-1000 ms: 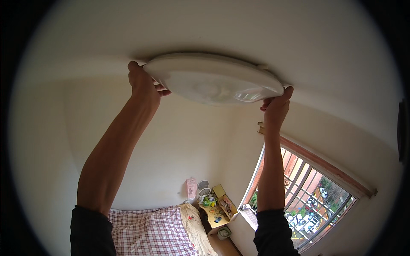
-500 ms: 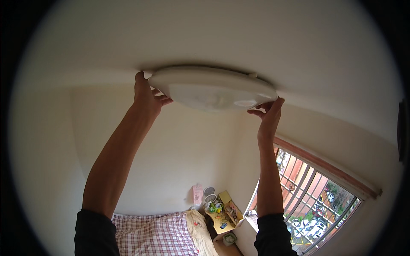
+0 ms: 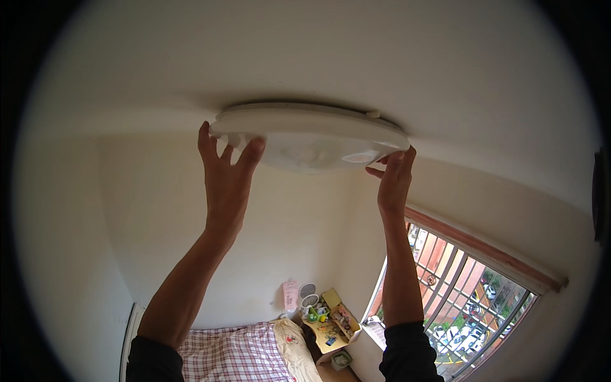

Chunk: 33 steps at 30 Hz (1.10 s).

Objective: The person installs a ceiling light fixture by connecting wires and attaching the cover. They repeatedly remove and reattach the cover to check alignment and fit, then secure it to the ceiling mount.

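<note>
A round white ceiling lamp (image 3: 305, 130) with a domed, glossy cover sits overhead at the ceiling. A dark, narrow shadow runs along its far rim, and a small pale tab (image 3: 373, 114) sticks out there. My left hand (image 3: 228, 175) grips the lamp's left edge, fingertips at the rim and thumb against the underside of the cover. At the right edge my right hand (image 3: 396, 181) holds the rim, its fingers curled under the cover and partly hidden. Both arms are raised, with dark sleeves at the elbows.
Below lies a bed with a plaid cover (image 3: 235, 353). Beside it stands a small yellowish desk (image 3: 323, 331) with several items, and a bin (image 3: 341, 360) is next to it. A barred window (image 3: 471, 299) is at the right under a reddish rail (image 3: 484, 245).
My left hand has shifted its hold: its thumb now presses on the cover's underside and its wrist is lower. My right hand stays at the right rim. The view has shifted slightly.
</note>
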### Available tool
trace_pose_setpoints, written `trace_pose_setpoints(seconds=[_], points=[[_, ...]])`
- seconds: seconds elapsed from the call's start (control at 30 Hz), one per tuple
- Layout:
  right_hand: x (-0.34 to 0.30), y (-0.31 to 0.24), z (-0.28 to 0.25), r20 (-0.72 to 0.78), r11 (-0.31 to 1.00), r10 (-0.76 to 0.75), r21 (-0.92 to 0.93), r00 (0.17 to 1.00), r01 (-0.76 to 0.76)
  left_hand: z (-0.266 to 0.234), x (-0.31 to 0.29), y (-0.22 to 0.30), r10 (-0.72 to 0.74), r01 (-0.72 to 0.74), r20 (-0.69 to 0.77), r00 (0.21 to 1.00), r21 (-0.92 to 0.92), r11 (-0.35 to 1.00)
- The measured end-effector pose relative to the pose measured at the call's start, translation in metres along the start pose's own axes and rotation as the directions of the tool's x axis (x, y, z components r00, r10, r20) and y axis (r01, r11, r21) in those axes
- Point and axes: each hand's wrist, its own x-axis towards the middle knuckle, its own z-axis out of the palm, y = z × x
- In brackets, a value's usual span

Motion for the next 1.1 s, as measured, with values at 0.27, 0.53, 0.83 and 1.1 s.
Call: trace_pose_setpoints(seconds=[0.27, 0.53, 0.83, 1.1], points=[[0.001, 0.01, 0.001, -0.006, 0.999, -0.045, 0.022, 0.999, 0.045, 0.001, 0.006, 0.015, -0.048, 0.048, -0.008, 0.999, 0.051, 0.998], [0.002, 0.024, 0.006, -0.037, 0.997, 0.003, 0.071, 0.999, 0.0, 0.011, 0.001, 0.025, -0.012, 0.012, -0.002, 1.0, 0.149, 0.989], [0.001, 0.029, 0.005, 0.054, 0.977, 0.059, 0.2, 0.997, -0.069, 0.016, -0.004, 0.036, -0.05, 0.053, -0.018, 0.999, 0.205, 0.977], [0.004, 0.06, 0.008, 0.126, 0.912, 0.161, 0.361, 0.979, -0.197, 0.036, -0.019, 0.045, 0.098, -0.078, -0.048, 0.994, 0.311, 0.947]])
